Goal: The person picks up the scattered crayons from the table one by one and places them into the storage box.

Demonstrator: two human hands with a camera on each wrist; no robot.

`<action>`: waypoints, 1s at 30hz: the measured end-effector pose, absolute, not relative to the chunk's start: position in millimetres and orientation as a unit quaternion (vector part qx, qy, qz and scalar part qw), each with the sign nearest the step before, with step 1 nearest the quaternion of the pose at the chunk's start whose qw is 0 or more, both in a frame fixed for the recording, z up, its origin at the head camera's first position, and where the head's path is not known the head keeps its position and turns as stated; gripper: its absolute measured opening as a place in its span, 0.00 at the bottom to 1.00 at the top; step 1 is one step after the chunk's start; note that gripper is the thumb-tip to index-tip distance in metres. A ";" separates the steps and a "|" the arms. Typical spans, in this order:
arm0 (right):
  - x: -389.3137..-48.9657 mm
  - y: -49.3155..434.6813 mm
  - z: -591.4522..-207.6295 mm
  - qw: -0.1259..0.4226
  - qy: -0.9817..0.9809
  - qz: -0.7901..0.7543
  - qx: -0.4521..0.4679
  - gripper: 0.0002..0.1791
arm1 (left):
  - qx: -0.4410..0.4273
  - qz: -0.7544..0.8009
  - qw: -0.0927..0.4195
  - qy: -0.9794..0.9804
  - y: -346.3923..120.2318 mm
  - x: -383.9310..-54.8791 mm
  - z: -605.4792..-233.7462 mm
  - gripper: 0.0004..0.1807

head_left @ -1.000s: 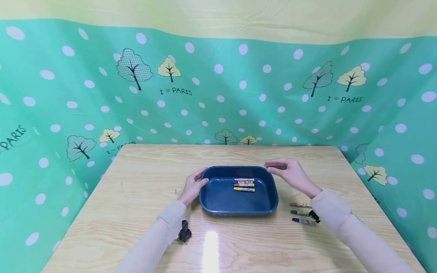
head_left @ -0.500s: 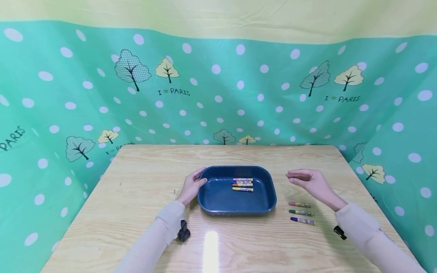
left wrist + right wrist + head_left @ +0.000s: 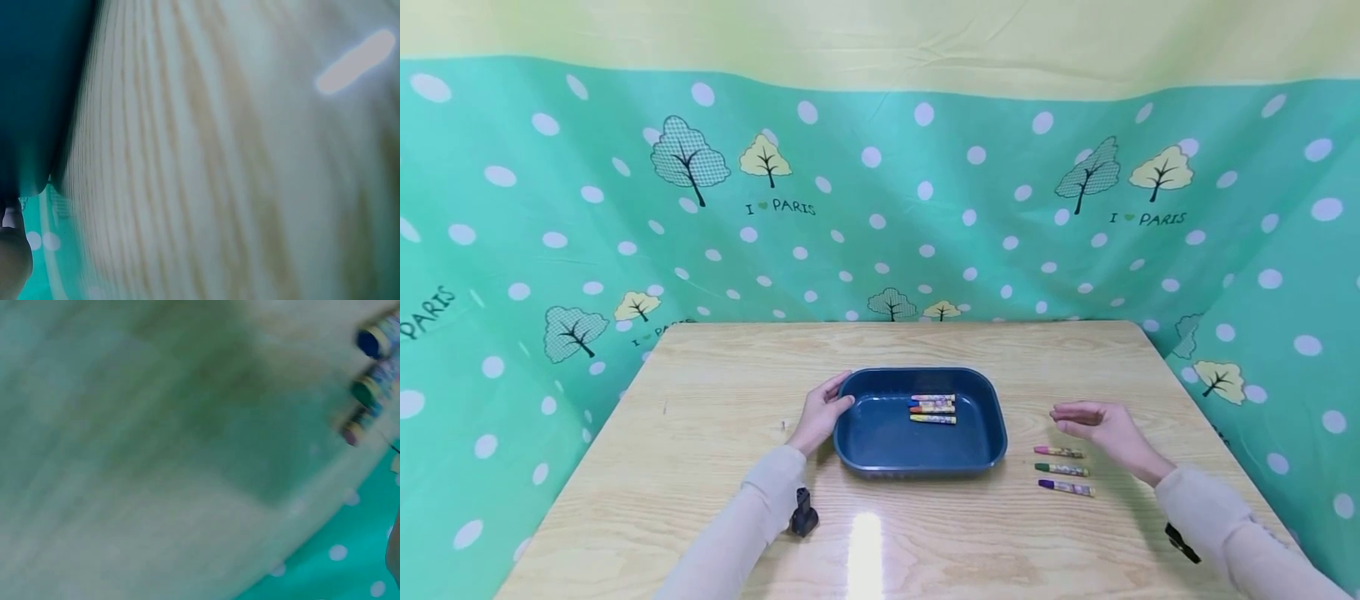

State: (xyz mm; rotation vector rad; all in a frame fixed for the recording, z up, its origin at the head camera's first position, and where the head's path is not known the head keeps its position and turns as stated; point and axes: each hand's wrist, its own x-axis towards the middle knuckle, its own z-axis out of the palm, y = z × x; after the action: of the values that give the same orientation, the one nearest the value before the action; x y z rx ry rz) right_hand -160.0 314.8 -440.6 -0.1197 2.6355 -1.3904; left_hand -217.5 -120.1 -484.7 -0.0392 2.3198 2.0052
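Note:
A dark blue rectangular tray (image 3: 887, 446) stands on the table. My left hand (image 3: 820, 418) grips its left rim, the thumb over the edge and the fingers outside. Inside lie several crayons side by side: pink (image 3: 942, 397), blue (image 3: 914, 404), orange-red (image 3: 931, 410) and yellow (image 3: 933, 419). To the right of the tray, a pink crayon (image 3: 1059, 452), a green crayon (image 3: 1062, 470) and a purple crayon (image 3: 1067, 488) form a column. My right hand (image 3: 1108, 429) hovers just above and beyond the pink one, fingers extended, holding nothing. The right wrist view catches the ends of these three crayons.
The wooden table (image 3: 737, 367) reaches back to a green dotted cloth (image 3: 820, 283) that hangs behind and at both sides. A small black device (image 3: 804, 513) sits by the left wrist. Glare (image 3: 865, 550) shines on the table's front part.
My right hand has drawn away from the tray's right rim, moving right and toward me to the loose crayons. My left hand stays on the tray, and the crayons have not moved.

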 end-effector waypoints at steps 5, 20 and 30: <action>-155.9 321.6 -457.2 0.104 0.877 -0.469 -0.025 0.24 | -0.002 0.656 0.040 0.754 -120.4 -217.9 -483.0 0.26; -156.1 324.9 -478.6 0.122 0.884 -0.448 -0.053 0.25 | -0.004 0.658 0.038 0.752 -123.1 -218.0 -486.3 0.26; -157.2 318.3 -476.8 0.078 0.936 -0.329 -0.100 0.13 | -0.004 0.659 0.037 0.751 -121.7 -218.1 -487.0 0.26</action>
State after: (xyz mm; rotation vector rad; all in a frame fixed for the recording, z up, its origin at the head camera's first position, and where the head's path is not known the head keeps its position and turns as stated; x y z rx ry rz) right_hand -157.2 318.3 -476.8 -0.3009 2.8034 -0.9841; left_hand -218.1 -121.7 -487.0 -0.0121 2.3048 2.0229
